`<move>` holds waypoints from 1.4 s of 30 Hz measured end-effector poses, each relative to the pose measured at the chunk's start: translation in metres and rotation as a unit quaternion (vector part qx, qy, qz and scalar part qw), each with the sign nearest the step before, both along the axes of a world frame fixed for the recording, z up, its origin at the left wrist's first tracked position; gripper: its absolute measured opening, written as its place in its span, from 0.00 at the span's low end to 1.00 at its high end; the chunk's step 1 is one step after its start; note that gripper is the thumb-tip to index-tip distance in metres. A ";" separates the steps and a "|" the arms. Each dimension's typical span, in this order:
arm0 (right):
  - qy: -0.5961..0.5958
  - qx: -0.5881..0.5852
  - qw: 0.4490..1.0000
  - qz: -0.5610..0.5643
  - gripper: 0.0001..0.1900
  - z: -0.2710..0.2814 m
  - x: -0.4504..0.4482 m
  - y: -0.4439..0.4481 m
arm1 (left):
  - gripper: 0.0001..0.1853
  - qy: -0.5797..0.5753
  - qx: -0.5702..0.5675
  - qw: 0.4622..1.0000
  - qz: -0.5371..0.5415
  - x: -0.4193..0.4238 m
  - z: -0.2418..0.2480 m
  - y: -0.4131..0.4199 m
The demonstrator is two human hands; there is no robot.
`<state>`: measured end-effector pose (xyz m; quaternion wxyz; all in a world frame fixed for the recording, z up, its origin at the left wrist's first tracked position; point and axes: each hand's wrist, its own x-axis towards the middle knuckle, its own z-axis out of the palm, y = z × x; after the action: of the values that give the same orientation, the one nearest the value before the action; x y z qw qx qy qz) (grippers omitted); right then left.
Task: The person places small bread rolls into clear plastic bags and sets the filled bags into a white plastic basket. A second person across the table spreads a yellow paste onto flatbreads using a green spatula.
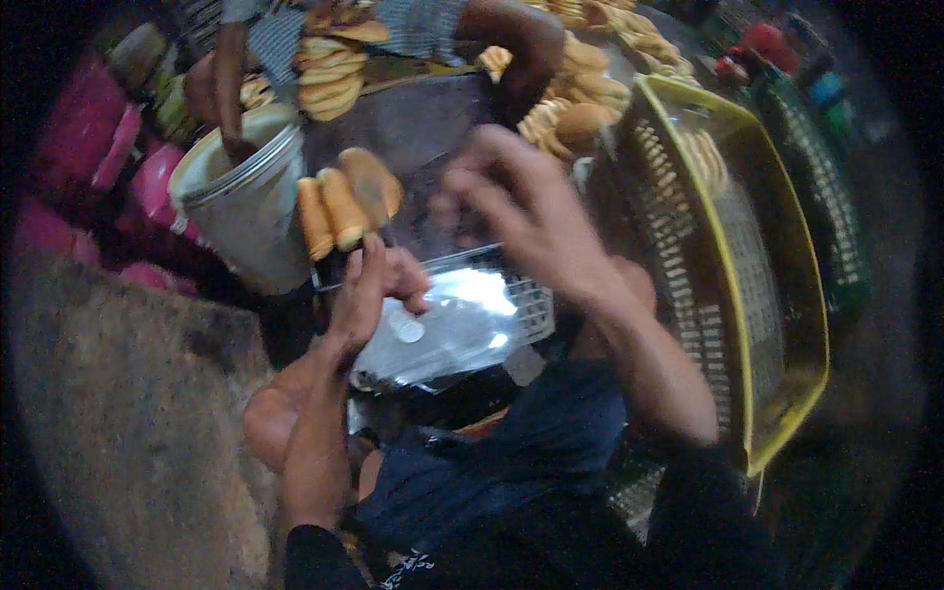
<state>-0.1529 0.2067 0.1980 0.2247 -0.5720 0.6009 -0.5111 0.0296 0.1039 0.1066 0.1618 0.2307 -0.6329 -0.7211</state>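
My left hand [380, 280] is just below several pieces of golden bread, its fingertips close to the lower end of a bread roll [341, 210]; whether it touches the roll I cannot tell. Beside that roll lie another roll [315, 219] and a flatter browned piece [372, 186]. My right hand [509, 203] is raised over the dark work surface [413, 122], blurred, its fingers bent; nothing can be made out between them. Under and between my hands lies a stack of shiny clear plastic bags [457, 317] with a round pale mark, near my lap.
A co-worker's arm [231, 81] reaches into a large white bucket [243, 214] at the left. More sliced bread [332, 77] lies across the surface. A yellow-rimmed plastic crate [726, 258] stands at the right, with a green crate [818, 177] beyond it.
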 end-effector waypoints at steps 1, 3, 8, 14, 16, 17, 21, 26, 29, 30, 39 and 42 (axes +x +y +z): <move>-0.156 0.000 0.987 -0.031 0.09 -0.003 0.005 0.006 | 0.49 0.015 0.056 0.998 0.007 0.001 0.002 0.000; -0.232 0.029 0.970 -0.070 0.09 -0.008 0.016 0.022 | 0.41 0.144 0.190 0.967 0.089 -0.002 0.005 0.003; -0.355 -0.009 0.919 -0.174 0.11 -0.037 0.038 0.036 | 0.19 0.220 0.151 0.915 0.303 0.000 0.019 -0.009; -0.210 0.043 0.967 -0.138 0.16 -0.078 0.031 -0.044 | 0.14 0.139 -0.097 0.824 0.541 0.021 0.024 -0.066; 0.061 0.049 0.986 -0.150 0.17 -0.115 0.035 -0.084 | 0.16 0.072 -0.095 0.753 0.648 0.037 0.024 -0.080; 0.183 0.048 0.971 -0.146 0.24 -0.138 0.037 -0.104 | 0.16 0.098 -0.090 0.748 0.651 0.043 0.022 -0.085; 0.356 0.132 0.915 -0.135 0.33 -0.211 0.027 -0.143 | 0.24 0.138 -0.010 0.735 0.664 0.057 0.007 -0.098; 0.030 0.124 0.976 -0.178 0.22 -0.169 -0.032 -0.118 | 0.32 0.154 -0.001 0.752 0.641 0.052 -0.021 -0.112; -0.189 0.187 0.956 -0.127 0.20 -0.103 -0.070 -0.053 | 0.32 0.135 -0.090 0.767 0.620 0.053 -0.028 -0.114; -0.261 0.146 0.950 -0.089 0.23 -0.083 -0.077 -0.028 | 0.32 0.139 -0.101 0.782 0.599 0.053 -0.028 -0.113; -0.318 0.126 0.937 -0.066 0.32 -0.018 -0.057 0.004 | 0.37 0.163 -0.077 0.895 0.409 0.004 0.001 -0.052; -0.252 0.145 0.953 -0.083 0.31 -0.022 -0.036 -0.005 | 0.34 0.285 0.109 0.916 0.262 -0.012 0.007 -0.018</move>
<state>-0.1890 0.2022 0.1762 0.4063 -0.3337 0.6378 -0.5628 0.0176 0.0861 0.1135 0.4926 0.1890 -0.3945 -0.7523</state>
